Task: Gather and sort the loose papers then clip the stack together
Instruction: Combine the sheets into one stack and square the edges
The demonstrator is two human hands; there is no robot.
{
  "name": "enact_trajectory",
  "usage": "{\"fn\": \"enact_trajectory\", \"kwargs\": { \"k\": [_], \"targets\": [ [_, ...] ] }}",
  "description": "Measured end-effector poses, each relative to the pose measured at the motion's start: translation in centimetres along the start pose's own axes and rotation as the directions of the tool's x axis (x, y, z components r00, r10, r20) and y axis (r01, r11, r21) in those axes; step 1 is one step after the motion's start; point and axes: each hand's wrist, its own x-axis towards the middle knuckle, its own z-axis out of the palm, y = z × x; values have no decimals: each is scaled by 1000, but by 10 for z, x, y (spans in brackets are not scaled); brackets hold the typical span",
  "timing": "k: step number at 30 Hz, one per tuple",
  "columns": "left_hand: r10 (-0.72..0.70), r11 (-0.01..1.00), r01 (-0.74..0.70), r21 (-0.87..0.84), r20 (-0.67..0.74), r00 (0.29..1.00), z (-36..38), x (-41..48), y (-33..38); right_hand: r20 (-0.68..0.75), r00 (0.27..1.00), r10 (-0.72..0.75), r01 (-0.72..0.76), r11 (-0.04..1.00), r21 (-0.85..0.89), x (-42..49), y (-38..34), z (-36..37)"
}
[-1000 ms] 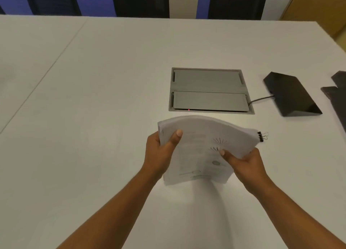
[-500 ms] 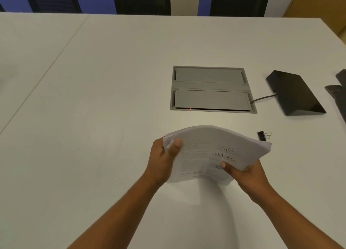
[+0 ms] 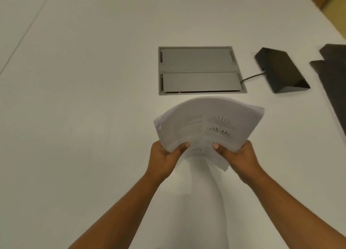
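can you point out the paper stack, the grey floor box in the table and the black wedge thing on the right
paper stack [image 3: 207,128]: head view, on the printed top sheet
grey box [image 3: 199,82]: head view, on its near lid
black wedge [image 3: 279,69]: head view, on its sloped top face

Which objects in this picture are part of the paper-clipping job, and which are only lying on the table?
Part of the job:
- stack of papers, bowed upward
- left hand and right hand, both gripping its near edge

Only lying about:
- grey hatch set into the table
- black wedge-shaped device with its cable
- dark items at the right edge

No clip is visible now.
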Motion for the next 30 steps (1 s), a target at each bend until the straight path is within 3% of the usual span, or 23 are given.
{"fn": "enact_trajectory", "kwargs": {
  "k": [7,15,19,23,30],
  "targets": [
    [-112,993,109,48,56,992,13,-5,-45,-81,996,36,-42,996,-79,-1,39,-4],
    [-32,987,26,157,36,999,1,15,-5,19,994,106,-105,992,-77,10,39,-35],
    [64,997,-66,51,35,997,-2,29,44,110,987,121,-108,987,-121,19,21,-37],
    [192,981,-192,30,1,981,11,29,71,127,991,31,-18,995,-99,28,-9,-38],
    [275,959,-272,82,-34,961,23,16,81,85,987,-140,143,990,-23,38,-42,-34]
  ]
}}
